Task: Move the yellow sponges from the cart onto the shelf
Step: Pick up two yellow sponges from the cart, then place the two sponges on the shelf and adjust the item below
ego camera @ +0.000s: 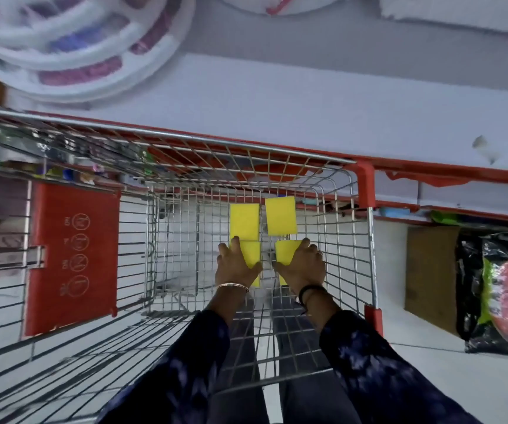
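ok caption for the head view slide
Both hands, left and right, reach into the cart, each on a yellow sponge.

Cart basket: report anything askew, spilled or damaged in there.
Nothing stands out. Four yellow sponges lie flat on the cart floor; the left hand covers one, the right hand another, and two lie untouched beyond.

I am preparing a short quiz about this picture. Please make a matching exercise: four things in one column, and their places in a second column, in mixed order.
Things:
1. left hand
2. right hand
3. red panel
4. shelf

Places:
A. beyond the cart's far rim
B. on the near right sponge
C. at the cart's left end
D. on the near left sponge

Pairs: 1-D, 2-B, 3-C, 4-A
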Motion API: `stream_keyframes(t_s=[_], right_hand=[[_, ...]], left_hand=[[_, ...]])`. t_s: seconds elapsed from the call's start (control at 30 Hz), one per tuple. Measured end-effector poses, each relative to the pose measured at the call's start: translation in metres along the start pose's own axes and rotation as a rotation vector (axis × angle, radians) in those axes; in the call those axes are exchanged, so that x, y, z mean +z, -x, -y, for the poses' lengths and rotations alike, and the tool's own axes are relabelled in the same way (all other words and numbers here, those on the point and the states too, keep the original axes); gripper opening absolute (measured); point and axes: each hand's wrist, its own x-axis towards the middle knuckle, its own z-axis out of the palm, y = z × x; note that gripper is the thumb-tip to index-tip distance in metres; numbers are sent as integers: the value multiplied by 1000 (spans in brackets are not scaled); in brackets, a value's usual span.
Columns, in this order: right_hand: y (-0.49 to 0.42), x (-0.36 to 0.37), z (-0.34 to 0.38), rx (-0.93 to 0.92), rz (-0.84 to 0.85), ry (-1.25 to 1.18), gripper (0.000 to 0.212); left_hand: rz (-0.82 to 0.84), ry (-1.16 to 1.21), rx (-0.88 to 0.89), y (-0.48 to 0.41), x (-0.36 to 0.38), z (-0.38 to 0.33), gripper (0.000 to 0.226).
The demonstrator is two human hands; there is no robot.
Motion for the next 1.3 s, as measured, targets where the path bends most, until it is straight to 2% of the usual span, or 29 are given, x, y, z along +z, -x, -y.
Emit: stream_keyframes(t_s=[0.17, 0.3, 0.43, 0.53, 0.67, 0.77, 1.03, 1.3], right_hand=[[34, -46, 14, -64, -66, -63, 96], [62, -93, 22, -105, -169, -84, 96], [86, -151, 31, -152, -249, -52, 103], [105, -196, 37, -174, -314, -80, 108], [128, -258, 43, -209, -361, -101, 98], [148, -306, 41, -244, -421, -141, 100], [186, -416, 32, -322, -626, -258, 89], [168, -511, 42, -318, -772, -356, 76]], left_hand=[[-34, 24, 66, 27, -56, -17, 83], [-74, -18, 116, 56, -101, -40, 94], [-164, -38, 169, 87, -148, -73, 98], [-172, -50, 240, 107, -183, -99, 104], [-138, -119, 314, 128, -229, -140, 108], [-174, -166, 366, 145, -266, -176, 106], [-339, -188, 546, 190, -353, -273, 103], [-462, -215, 626, 194, -408, -373, 91]])
